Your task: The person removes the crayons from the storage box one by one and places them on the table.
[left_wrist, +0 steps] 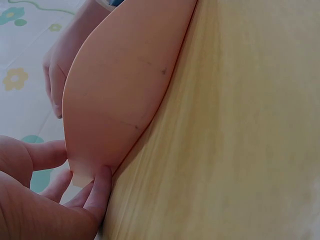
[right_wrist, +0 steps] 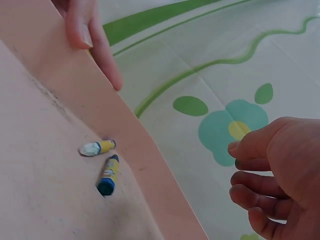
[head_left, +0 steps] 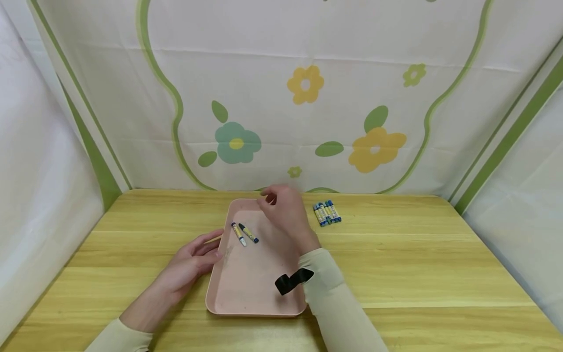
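Observation:
A pink tray (head_left: 250, 283) lies on the wooden table (head_left: 418, 264). Two short crayons rest in its far left part: a white-tipped one (head_left: 239, 234) (right_wrist: 96, 147) and a dark blue one (head_left: 249, 233) (right_wrist: 108, 174). My left hand (head_left: 217, 244) (left_wrist: 75, 170) holds the tray's left rim, thumb on the rim and fingers along the outside. Over the tray's far end hovers my right hand (head_left: 269, 198) (right_wrist: 240, 165), fingers loosely curled and holding nothing. Several more crayons (head_left: 327, 212) lie in a row on the table, just right of that hand.
A flower-print cloth (head_left: 308, 98) hangs close behind the table, and white sheets close in both sides. A black strap (head_left: 292, 281) sits on my right wrist above the tray's near right part. Bare table spreads to the right and left of the tray.

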The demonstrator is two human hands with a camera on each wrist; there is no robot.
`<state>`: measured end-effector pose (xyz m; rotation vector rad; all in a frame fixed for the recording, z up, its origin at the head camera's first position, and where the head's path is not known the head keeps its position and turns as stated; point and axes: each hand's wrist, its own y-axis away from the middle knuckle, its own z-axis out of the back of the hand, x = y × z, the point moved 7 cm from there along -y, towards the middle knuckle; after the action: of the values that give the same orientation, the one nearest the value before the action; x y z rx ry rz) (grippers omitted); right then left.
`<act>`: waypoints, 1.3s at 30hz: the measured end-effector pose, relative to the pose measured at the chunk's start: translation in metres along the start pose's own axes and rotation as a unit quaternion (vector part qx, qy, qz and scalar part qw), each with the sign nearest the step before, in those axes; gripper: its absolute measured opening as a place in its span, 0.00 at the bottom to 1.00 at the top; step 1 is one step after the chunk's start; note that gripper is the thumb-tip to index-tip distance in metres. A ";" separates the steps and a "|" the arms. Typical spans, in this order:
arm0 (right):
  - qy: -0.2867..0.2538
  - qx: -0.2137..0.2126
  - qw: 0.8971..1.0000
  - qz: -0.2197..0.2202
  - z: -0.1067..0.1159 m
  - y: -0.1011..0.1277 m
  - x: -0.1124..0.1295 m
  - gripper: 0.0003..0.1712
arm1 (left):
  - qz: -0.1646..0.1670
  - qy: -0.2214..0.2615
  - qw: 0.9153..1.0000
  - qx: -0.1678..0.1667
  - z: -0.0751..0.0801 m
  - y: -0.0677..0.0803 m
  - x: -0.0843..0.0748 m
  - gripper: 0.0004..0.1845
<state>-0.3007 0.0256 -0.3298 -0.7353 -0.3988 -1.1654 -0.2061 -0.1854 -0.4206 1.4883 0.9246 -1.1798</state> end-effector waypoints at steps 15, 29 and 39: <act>-0.042 0.044 0.998 -0.032 -0.025 0.008 0.012 0.17 | -0.008 0.002 1.000 0.007 -0.002 0.000 -0.001 0.36; -0.103 0.063 0.990 -0.077 -0.039 0.008 -0.003 0.16 | -0.004 0.000 1.000 0.005 -0.002 0.000 -0.001 0.36; -0.134 0.083 0.980 -0.125 -0.049 0.011 -0.017 0.15 | -0.009 0.002 1.000 0.005 -0.001 0.000 -0.001 0.37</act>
<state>-0.3005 0.0056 -0.3788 -0.7111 -0.8238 -1.2524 -0.2063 -0.1840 -0.4200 1.4944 0.9388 -1.1971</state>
